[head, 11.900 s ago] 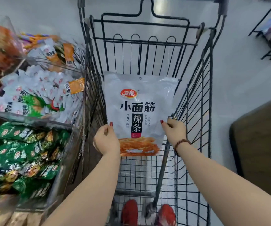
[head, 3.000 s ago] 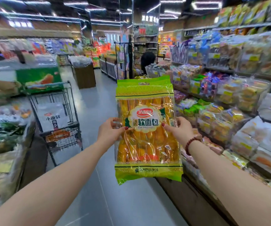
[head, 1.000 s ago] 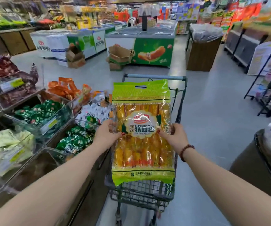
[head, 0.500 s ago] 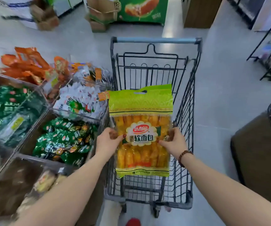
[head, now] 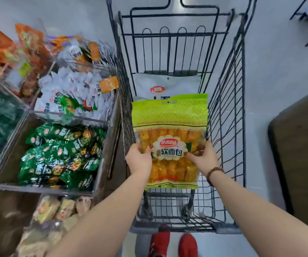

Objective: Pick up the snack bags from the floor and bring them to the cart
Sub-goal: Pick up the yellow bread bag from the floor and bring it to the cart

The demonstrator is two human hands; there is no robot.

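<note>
Head: 2 bags (head: 169, 115) (head: 166, 83), 1 cart (head: 223, 229)

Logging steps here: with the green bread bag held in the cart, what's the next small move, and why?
Probably lower and release it: left hand and right hand grip the green bread bag upright inside the cart, by the white bag.

Cart (head: 241, 112): bread bag (head: 169, 115) between its side walls, near end, left hand (head: 139, 159) on the bag's left edge, right hand (head: 204, 159) on its right edge. Second bag (head: 166, 83) behind it against the far wall, partly covered. Bins (head: 104, 156) just left of the cart. Shoes (head: 159, 243) at the cart's near edge. Stand (head: 297, 154) to the right, apart.
</note>
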